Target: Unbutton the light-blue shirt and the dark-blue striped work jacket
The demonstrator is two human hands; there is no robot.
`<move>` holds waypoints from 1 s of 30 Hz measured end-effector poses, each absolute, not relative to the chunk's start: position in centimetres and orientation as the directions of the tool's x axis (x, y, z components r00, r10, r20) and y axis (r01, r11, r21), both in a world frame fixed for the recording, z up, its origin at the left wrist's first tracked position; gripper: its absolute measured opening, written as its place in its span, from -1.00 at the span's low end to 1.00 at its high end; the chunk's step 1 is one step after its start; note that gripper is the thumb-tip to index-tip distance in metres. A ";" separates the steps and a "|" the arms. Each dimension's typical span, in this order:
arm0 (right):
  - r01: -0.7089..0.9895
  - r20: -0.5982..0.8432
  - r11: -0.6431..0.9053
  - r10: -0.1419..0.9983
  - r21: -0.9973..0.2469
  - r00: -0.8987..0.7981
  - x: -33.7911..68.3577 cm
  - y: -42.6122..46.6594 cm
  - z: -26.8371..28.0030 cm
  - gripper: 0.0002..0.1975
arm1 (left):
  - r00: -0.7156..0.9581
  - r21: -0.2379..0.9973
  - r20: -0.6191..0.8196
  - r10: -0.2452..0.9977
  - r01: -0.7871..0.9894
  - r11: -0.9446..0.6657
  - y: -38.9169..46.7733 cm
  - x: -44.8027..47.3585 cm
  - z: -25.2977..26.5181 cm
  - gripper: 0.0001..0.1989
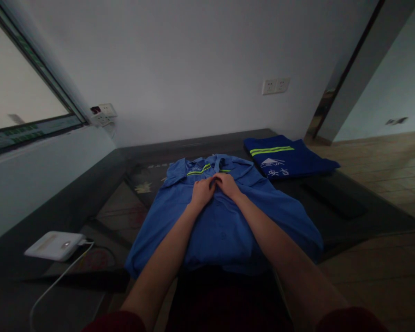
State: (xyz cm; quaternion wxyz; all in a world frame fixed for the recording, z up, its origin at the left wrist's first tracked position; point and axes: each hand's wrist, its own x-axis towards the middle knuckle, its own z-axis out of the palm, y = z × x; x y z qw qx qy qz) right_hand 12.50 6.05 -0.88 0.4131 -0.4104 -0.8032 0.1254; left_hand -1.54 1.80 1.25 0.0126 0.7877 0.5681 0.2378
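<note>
A blue work shirt (180,221) with yellow-green stripes lies spread over the dark table, its collar end toward the wall and its lower edge hanging at my side. My left hand (203,191) and my right hand (227,184) meet at the middle of the shirt's front, just below the stripes. Both sets of fingers are pinched together on the cloth along the front opening. Whether a button sits between the fingertips is hidden. A round button or mark shows faintly lower on the front.
A folded dark blue garment (280,157) with stripes and white lettering lies at the table's back right. Near it is a dark flat object (334,198). On the left, a white device (57,245) has a cable (60,279) running toward me. Wall sockets (275,86) are behind.
</note>
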 end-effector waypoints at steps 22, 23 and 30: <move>0.287 0.491 0.425 0.844 -0.858 0.218 13.3 8.1 -0.2 -0.77 | 0.313 0.491 0.077 0.947 0.815 -0.309 -2.9 -1.5 3.3 -0.65; 0.297 0.504 0.437 0.837 -0.849 0.212 12.8 8.3 0.1 -0.78 | 0.240 0.466 0.094 0.966 0.847 -0.256 -3.5 -1.5 3.2 -0.63; 0.431 0.613 0.529 0.786 -0.731 0.074 10.1 10.3 3.4 -0.83 | 0.104 0.428 0.148 0.984 0.890 -0.158 -3.4 -1.7 2.7 -0.85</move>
